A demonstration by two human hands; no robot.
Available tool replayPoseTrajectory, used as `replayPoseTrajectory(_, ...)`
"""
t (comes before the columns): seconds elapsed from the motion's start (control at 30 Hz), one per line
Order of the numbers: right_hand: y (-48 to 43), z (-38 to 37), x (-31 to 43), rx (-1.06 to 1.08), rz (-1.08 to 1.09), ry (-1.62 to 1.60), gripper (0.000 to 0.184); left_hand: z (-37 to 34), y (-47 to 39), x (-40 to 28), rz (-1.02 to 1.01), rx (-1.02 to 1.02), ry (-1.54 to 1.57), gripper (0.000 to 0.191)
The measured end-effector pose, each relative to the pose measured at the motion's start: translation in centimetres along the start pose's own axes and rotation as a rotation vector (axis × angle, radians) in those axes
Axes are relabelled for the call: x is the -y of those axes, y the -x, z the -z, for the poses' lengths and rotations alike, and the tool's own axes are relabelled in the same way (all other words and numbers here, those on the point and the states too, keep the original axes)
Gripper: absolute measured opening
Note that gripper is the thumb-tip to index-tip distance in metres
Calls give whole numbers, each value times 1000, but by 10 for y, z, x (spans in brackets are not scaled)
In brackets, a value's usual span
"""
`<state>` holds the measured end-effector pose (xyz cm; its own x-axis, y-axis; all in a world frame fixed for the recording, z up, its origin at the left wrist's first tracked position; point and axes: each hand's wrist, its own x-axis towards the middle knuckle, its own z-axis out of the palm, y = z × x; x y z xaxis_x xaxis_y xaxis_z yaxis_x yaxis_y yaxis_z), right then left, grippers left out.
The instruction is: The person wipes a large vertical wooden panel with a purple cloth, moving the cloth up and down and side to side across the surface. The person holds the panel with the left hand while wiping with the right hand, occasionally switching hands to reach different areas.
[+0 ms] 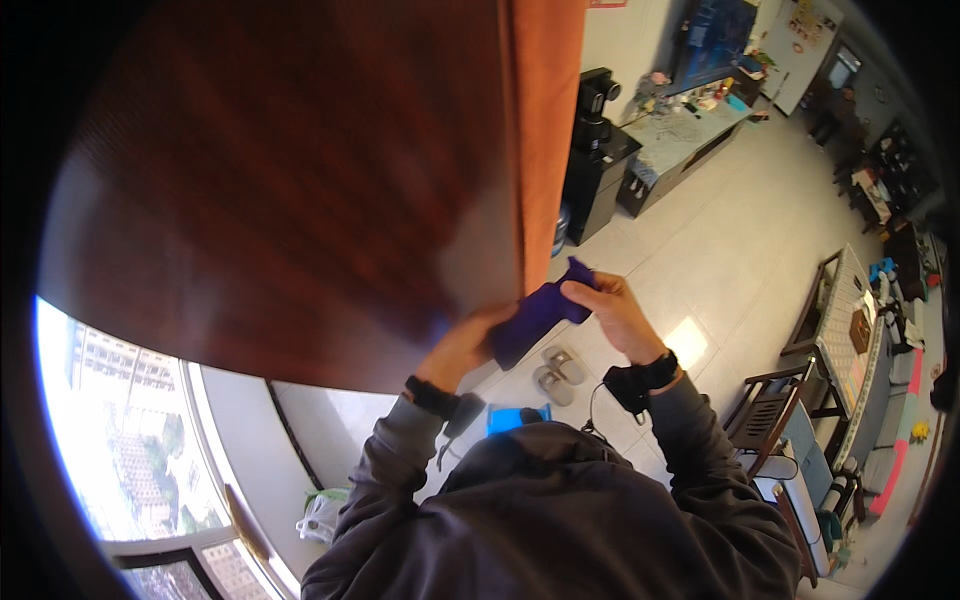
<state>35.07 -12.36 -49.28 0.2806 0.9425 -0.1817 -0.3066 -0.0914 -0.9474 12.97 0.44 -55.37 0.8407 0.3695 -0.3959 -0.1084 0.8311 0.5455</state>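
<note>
A dark purple cloth (534, 322) is stretched between my two hands, beside the edge of a glossy dark-brown wooden panel (322, 187). My right hand (621, 311) pinches its upper right end, the thumb lying on top. At the lower left end my left hand (471, 339) grips the cloth close against the panel, its fingers partly blurred. Both wrists wear black straps with small dark devices attached. The panel's lighter orange-brown side edge (546, 142) rises just beyond the cloth.
Grey slippers (556, 375) and a blue object (517, 418) lie on the tiled floor (720, 247) below. Right of me stand a wooden chair (765, 412) and a covered table (847, 330). A low TV cabinet (675, 150) is ahead; a window (135, 427) is at left. A person (836, 116) is far off.
</note>
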Motion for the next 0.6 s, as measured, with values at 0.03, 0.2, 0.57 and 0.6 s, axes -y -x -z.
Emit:
replayPoseTrajectory(0.03, -1, -1, 0, -7, -22, -20, 25, 7, -1, 6, -28, 91, 62, 44)
replayPoseTrajectory(0.2, 2, 1, -11, 48, -106, 116, 29, 47, -17, 25, 198, -33, -150, 42)
replayPoseTrajectory(0.57, 2, 4, 17, 484, -76, 385, 35, 3, 8, -3, -116, 280, -665, 87)
replayPoseTrajectory(0.6, 3, 6, 22, 520, -158, 417, 36, -3, 8, -6, -64, 344, -622, 87)
